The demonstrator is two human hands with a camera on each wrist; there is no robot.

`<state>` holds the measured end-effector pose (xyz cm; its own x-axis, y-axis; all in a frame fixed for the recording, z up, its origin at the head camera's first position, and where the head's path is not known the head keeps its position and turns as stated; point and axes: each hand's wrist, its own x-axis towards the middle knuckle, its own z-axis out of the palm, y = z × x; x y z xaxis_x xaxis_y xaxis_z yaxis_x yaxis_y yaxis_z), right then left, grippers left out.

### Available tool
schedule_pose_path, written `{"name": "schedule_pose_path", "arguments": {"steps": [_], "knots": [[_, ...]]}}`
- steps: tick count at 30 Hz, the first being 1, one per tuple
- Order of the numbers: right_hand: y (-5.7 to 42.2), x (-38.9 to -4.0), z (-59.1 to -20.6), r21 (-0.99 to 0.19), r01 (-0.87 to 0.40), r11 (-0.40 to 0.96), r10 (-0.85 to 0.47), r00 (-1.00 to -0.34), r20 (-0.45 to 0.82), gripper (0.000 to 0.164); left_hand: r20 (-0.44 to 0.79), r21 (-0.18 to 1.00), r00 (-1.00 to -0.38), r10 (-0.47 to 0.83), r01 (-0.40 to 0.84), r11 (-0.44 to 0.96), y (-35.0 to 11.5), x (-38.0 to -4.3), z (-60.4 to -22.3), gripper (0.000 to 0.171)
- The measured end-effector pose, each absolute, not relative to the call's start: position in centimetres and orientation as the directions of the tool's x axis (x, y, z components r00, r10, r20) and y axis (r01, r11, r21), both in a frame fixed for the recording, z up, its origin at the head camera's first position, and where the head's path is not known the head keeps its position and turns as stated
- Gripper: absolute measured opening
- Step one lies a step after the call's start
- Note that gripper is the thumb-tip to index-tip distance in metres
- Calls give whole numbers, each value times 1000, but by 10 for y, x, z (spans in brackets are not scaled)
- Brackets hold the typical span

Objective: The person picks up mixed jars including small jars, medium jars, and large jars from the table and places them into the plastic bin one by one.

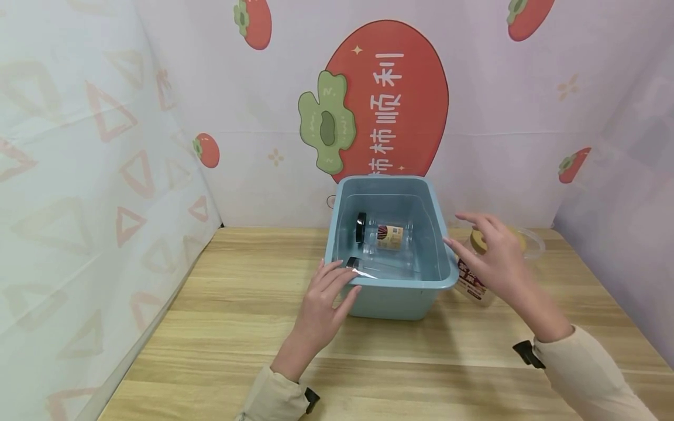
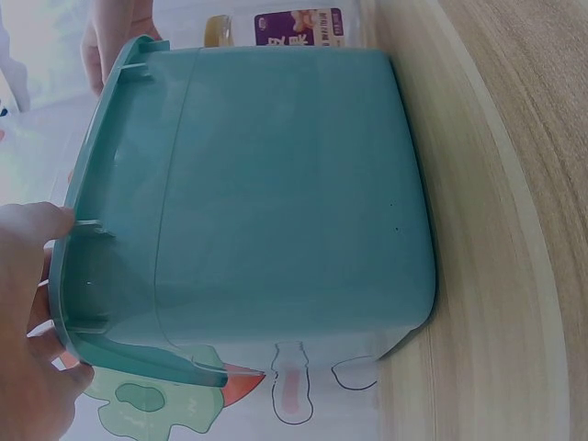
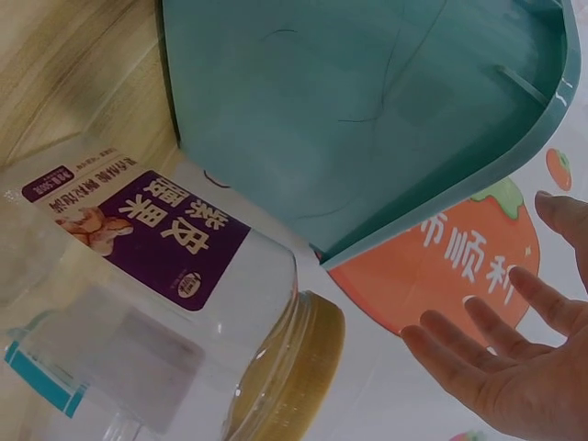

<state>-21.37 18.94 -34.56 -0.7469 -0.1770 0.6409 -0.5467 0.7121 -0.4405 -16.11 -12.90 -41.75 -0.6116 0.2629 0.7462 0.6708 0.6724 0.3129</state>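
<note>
A blue plastic bin (image 1: 392,301) stands on the table. My left hand (image 1: 322,301) holds its front left rim, the thumb outside and the fingers over the edge; the left wrist view shows the same hand (image 2: 32,303) at the rim. By the right rim, my right hand (image 1: 497,257) is spread with nothing in it; in the right wrist view the hand (image 3: 524,367) is apart from the bin. Inside the bin lie a clear jar (image 1: 389,237) with a black lid and another clear container (image 1: 381,269) with a dark cap, partly hidden by the front rim.
Right of the bin, under my right hand, stands a clear jar (image 3: 175,230) with a yellow lid and purple label. Close to it is another clear container (image 1: 533,245), partly hidden. A printed curtain (image 1: 263,193) backs the wooden table (image 1: 237,292).
</note>
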Motion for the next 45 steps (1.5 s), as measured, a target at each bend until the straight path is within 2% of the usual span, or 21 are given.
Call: {"name": "schedule_pose_path", "arguments": {"steps": [4,16,45], "knots": [[189,-212,-348,-466,-538,703,-164,-760,629,52,745,317,-614,261,670,671,-130,-160,-417,25],[195,-212,-354,-439,-561,702,-149,-719,679,53,744,316,-616,260,667,674,-130,-160,-418,26],[207,-210,-370,-475,-476,740,-76,-761,645,51,750,316,-608,260,674,668,-129,-161,-417,25]]}}
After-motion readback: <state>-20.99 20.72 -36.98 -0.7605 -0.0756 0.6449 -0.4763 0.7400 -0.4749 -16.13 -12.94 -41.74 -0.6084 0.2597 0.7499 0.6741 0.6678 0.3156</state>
